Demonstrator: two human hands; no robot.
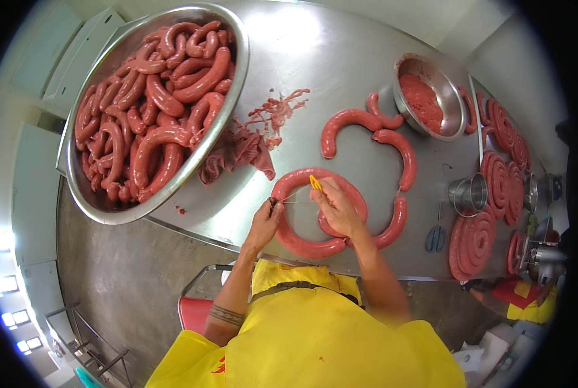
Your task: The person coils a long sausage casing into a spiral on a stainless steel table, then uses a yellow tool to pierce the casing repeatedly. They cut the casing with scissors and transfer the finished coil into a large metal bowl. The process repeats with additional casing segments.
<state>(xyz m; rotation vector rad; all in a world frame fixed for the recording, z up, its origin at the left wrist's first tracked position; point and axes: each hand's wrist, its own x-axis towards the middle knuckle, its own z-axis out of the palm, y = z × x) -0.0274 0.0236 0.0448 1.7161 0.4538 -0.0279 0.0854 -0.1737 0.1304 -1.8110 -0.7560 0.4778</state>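
A thin white string (300,202) stretches in two strands between my hands, over a long curved raw sausage (311,249) on the steel table. My left hand (263,223) is closed in a pinch on the string, beside the sausage's left bend. A small dark piece (273,202) shows at its fingertips; its kind is unclear. My right hand (338,208), above the inner part of the loop, grips a small yellow piece (315,183) from which the string seems to run. More linked sausages (402,158) curve away to the right and far side.
A big steel bowl (234,97) heaped with sausages stands left, near a reddish cloth (243,157) and casing scraps (279,113). Rightward are a bowl of ground meat (421,103), a metal cup (468,195), scissors (436,238) and coiled sausages (473,246). Another person's arm (496,302) shows far right.
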